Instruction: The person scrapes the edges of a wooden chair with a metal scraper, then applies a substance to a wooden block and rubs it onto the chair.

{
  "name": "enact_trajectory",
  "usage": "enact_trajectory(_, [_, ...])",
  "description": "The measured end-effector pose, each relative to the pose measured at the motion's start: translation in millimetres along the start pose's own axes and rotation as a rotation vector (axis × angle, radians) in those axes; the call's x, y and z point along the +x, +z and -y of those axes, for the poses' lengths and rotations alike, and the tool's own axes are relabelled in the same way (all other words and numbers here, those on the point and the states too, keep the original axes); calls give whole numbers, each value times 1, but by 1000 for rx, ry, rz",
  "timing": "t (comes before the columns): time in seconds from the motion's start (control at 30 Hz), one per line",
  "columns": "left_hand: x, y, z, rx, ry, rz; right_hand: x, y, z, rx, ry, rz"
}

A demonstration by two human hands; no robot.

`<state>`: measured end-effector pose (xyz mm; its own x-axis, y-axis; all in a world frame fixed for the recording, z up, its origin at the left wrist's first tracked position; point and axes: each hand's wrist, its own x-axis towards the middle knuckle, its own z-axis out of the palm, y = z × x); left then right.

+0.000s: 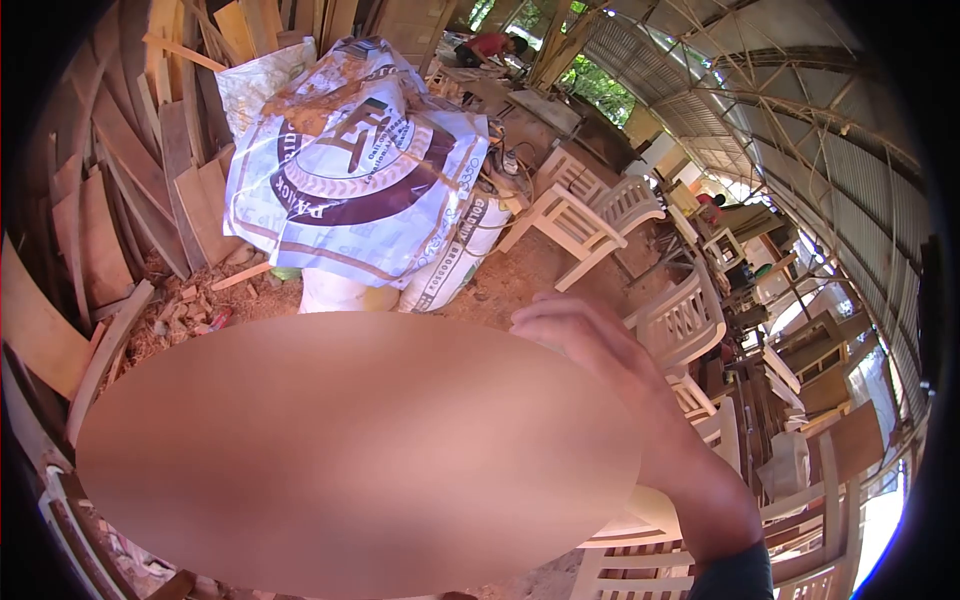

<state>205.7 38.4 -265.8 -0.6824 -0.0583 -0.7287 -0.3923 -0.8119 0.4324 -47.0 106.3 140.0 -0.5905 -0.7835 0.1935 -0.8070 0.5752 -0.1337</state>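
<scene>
My right hand [585, 335] reaches in from the lower right, its forearm [700, 480] ending in a dark sleeve [735, 575]. The visible fingers are bent and close together, pointing left. A large skin-toned blurred oval covers the lower left and middle, hiding the thumb side and anything the hand may touch. My left hand cannot be made out. Beyond the fingers stand stacked sacks, with a printed white sack [350, 180] draped on top and another lettered sack [455, 255] beside it. Pale wooden chairs [685, 320] stand right of the hand.
Wooden boards [130, 150] lean along the left side, with wood scraps [195, 310] on the reddish floor. Another chair [575, 225] stands beyond the hand. A person in red [490, 47] bends over at the back. More wooden frames [810, 350] line the right under a metal roof.
</scene>
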Motion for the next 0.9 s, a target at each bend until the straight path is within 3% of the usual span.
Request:
enact_trajectory(0.2, [12, -9, 5, -36, -33, -26, 3, 0, -1, -20, 28, 44])
enact_trajectory(0.53, [-5, -46, 12, 47, -63, -101, 3, 9, -3, -65, 136, -54])
enact_trajectory(0.6, [-10, -46, 9, 44, 3, -151, 3, 11, -5, -103, 141, -47])
enact_trajectory(0.67, [-13, -64, 10, 73, 37, -75, 2, 17, -10, -164, 58, -72])
enact_trajectory(0.73, [-15, -84, 6, 77, 94, -123, 3, 20, -4, 49, 189, -12])
enact_trajectory(0.9, [-46, -135, 3, 83, 76, -327, 1, 17, -4, 143, 253, 108])
